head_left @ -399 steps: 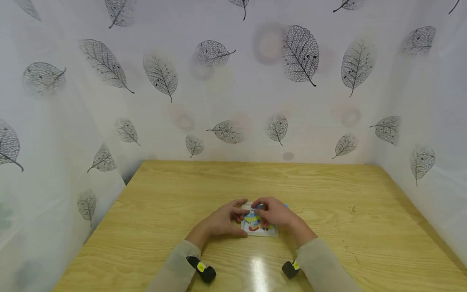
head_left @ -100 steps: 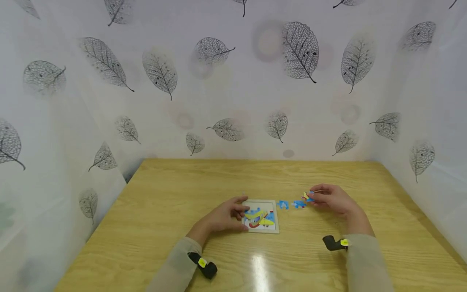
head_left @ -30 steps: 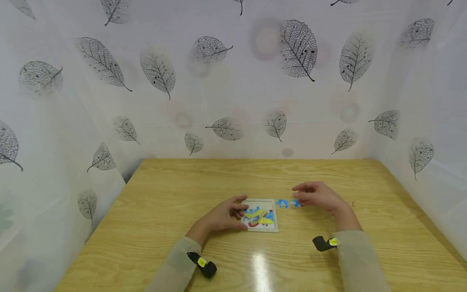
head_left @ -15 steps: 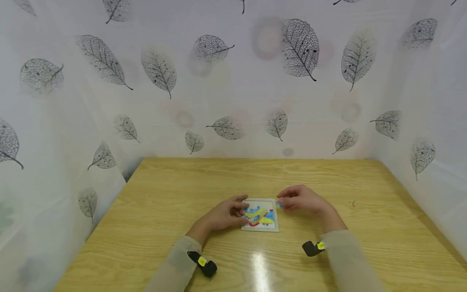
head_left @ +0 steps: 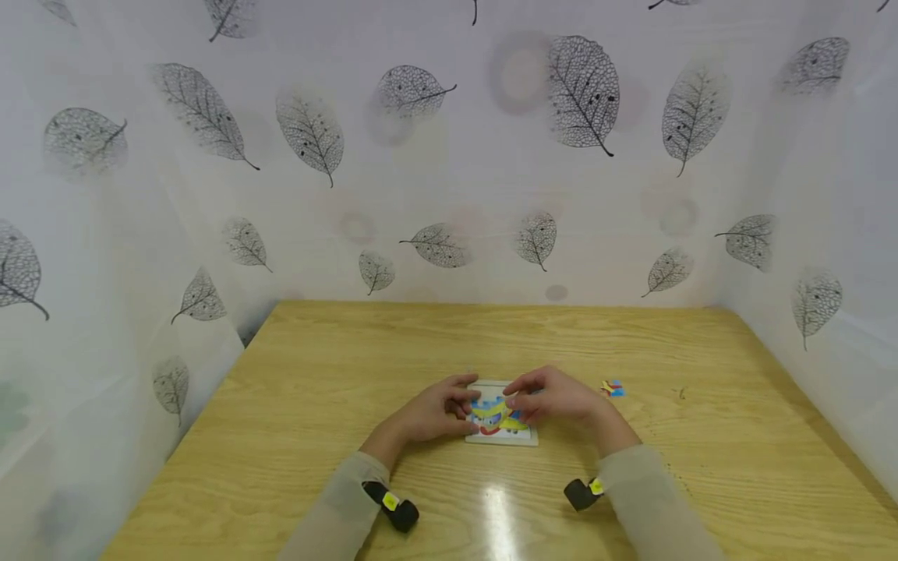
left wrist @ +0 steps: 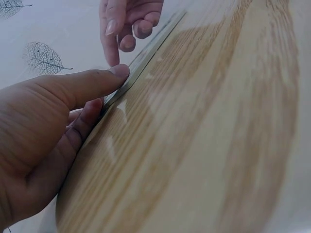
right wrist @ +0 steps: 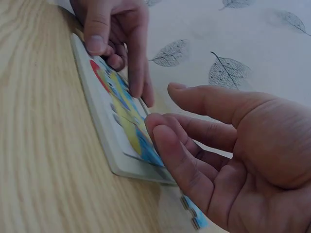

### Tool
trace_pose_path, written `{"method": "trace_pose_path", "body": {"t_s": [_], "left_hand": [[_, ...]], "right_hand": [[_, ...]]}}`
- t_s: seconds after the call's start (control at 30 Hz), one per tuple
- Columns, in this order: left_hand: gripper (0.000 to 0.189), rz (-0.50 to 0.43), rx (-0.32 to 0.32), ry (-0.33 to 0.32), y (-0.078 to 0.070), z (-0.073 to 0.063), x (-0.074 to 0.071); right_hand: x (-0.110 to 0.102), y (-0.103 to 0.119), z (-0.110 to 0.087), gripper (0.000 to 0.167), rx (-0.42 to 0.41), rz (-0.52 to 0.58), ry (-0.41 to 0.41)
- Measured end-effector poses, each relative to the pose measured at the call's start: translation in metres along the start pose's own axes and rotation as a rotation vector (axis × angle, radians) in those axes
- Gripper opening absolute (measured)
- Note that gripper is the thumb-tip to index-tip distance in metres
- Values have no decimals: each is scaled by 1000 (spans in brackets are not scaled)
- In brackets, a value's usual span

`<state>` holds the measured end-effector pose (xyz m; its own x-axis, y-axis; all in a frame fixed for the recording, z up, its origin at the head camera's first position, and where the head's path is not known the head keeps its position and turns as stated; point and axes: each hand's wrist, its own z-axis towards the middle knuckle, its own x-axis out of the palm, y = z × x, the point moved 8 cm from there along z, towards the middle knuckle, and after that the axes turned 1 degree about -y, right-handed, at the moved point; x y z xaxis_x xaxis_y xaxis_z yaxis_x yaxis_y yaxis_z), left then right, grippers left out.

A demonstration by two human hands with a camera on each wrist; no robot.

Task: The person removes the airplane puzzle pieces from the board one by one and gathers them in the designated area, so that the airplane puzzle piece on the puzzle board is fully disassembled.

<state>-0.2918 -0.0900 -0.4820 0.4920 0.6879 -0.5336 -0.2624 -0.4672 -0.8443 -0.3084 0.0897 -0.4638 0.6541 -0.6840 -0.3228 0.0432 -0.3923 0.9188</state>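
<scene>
A small square jigsaw puzzle in a pale frame point(head_left: 501, 442) lies in front of me, showing a yellow and red airplane picture point(right wrist: 121, 114). Its left side is held by my left hand point(head_left: 428, 409), the thumb point(left wrist: 119, 70) at the near corner and the fingers along the edge. My right hand point(head_left: 557, 393) hovers over the puzzle's right part, thumb and fingertips point(right wrist: 160, 126) apart with nothing visible between them. To the right lies a yellow, red and blue puzzle piece point(head_left: 613, 388). Beside the frame, a blue notched piece point(right wrist: 194, 213) is partly hidden by my right hand.
The wood-grain table point(head_left: 379, 343) is enclosed by a leaf-patterned cloth point(head_left: 449, 156) at the back and both sides. Black wrist cameras point(head_left: 400, 514) hang under both sleeves.
My right hand has put down the yellow, red and blue piece at the right, then moved left past the blue pieces to over the puzzle. My left hand stays at the frame.
</scene>
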Motion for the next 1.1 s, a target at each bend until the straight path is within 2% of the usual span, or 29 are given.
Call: {"method": "trace_pose_path", "body": {"t_s": [0.33,0.53,0.73,1.1], "left_hand": [[54,11,4,5,-2,0,-1],[53,3,3,1,-2,-1,0],[54,-7,4,4,-4,0,2],[51,-3,3,-2,-2,-2,-1]], "right_hand": [[21,6,7,41,5,-11,21],[27,9,10,39,-11,-80,7],[27,9,11,30,-2,-142,-30],[28,18,19,19,-24,-96,-89]]}}
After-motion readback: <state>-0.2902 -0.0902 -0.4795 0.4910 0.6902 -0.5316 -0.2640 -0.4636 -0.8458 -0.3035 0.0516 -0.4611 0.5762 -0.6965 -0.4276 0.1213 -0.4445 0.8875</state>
